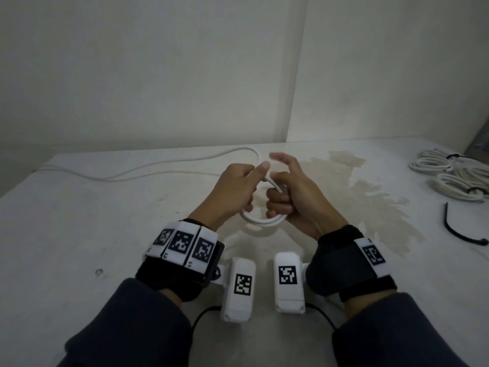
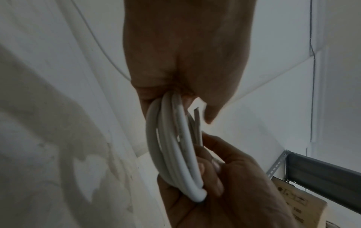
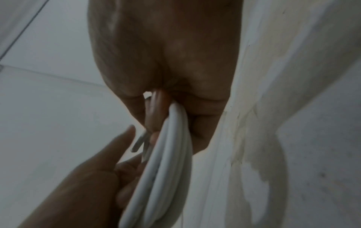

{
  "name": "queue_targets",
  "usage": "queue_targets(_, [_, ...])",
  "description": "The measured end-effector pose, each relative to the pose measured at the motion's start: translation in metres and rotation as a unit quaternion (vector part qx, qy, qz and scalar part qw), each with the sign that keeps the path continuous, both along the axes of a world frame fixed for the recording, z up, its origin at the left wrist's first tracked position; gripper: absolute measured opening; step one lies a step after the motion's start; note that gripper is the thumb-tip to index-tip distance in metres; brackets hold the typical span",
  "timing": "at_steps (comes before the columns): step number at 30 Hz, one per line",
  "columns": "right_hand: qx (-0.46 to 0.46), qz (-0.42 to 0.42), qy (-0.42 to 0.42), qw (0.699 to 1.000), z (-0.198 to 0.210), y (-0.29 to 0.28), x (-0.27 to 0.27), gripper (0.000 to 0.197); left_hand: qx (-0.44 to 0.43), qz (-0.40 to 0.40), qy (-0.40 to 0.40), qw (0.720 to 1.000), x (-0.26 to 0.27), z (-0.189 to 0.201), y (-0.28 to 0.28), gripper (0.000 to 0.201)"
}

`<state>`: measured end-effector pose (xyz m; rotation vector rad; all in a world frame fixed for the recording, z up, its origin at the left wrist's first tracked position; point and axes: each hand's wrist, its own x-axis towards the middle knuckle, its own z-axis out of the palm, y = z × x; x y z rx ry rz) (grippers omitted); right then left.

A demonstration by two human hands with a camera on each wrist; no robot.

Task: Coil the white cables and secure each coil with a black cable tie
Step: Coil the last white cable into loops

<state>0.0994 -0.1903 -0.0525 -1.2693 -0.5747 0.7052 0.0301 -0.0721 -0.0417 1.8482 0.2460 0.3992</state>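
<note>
A white cable coil (image 1: 262, 221) hangs between both hands above the white table (image 1: 105, 234). My left hand (image 1: 235, 189) grips the coil's left side, thumb on top. My right hand (image 1: 291, 194) has its lower fingers curled round the right side, while its index finger sticks out, blurred. The loose cable (image 1: 158, 165) trails away to the left across the table. In the left wrist view the coil (image 2: 175, 146) shows several turns, with metal plug prongs (image 2: 197, 123) beside it. The right wrist view shows the same coil (image 3: 170, 162) and prongs (image 3: 138, 143). A black cable tie (image 1: 460, 231) lies at the right.
Tied white coils (image 1: 449, 176) are piled at the table's far right edge. A pale stain (image 1: 370, 197) spreads over the table right of my hands. White walls close in behind the table. A grey metal shelf rail (image 2: 322, 169) and cardboard show in the left wrist view.
</note>
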Motion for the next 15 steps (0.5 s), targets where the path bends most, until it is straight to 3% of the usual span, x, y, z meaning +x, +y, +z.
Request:
queue_targets(2, [0.003, 0.039, -0.011, 0.999, 0.0, -0.003, -0.001, 0.048, 0.045, 0.003, -0.002, 0.999, -0.001, 0.002, 0.001, 0.042])
queue_targets(6, [-0.015, 0.045, -0.043, 0.998, 0.001, -0.002, -0.004, 0.053, 0.109, 0.001, 0.001, 0.994, -0.002, 0.005, 0.005, 0.043])
queue_targets(10, [-0.125, -0.003, -0.229, 0.965, 0.006, -0.006, -0.004, 0.044, 0.26, -0.018, 0.033, 0.965, -0.003, 0.006, 0.008, 0.045])
queue_targets(15, [-0.155, -0.105, -0.295, 0.937, -0.005, -0.008, 0.01, 0.018, 0.3, -0.024, -0.01, 0.954, -0.003, 0.008, 0.012, 0.043])
